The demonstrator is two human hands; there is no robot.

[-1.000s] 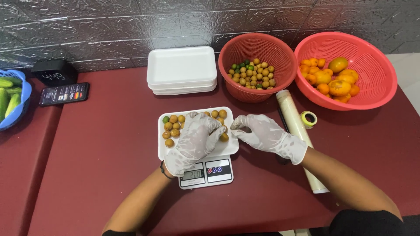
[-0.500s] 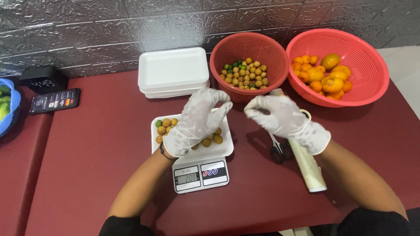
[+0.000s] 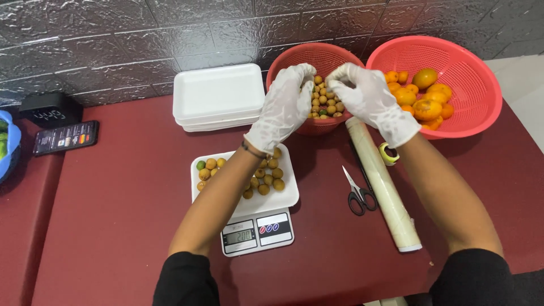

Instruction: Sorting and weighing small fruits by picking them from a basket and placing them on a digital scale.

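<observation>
Two red baskets [image 3: 317, 56] [image 3: 470, 73]; one scale [image 3: 258, 232]; one scissors [image 3: 357, 192]; one film roll [image 3: 382, 184]; two gloved hands [image 3: 283, 107] [image 3: 368, 99].

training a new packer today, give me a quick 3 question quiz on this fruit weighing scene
1. True or false: both gloved hands are over the smaller red basket.
2. What does the white tray with small fruit rest on?
3. What lies nearest the scissors: A) phone B) roll of film C) stack of empty trays?

Key
1. True: left hand and right hand are over the smaller red basket.
2. The white tray rests on a digital scale.
3. B: roll of film, beside the scissors.
</observation>
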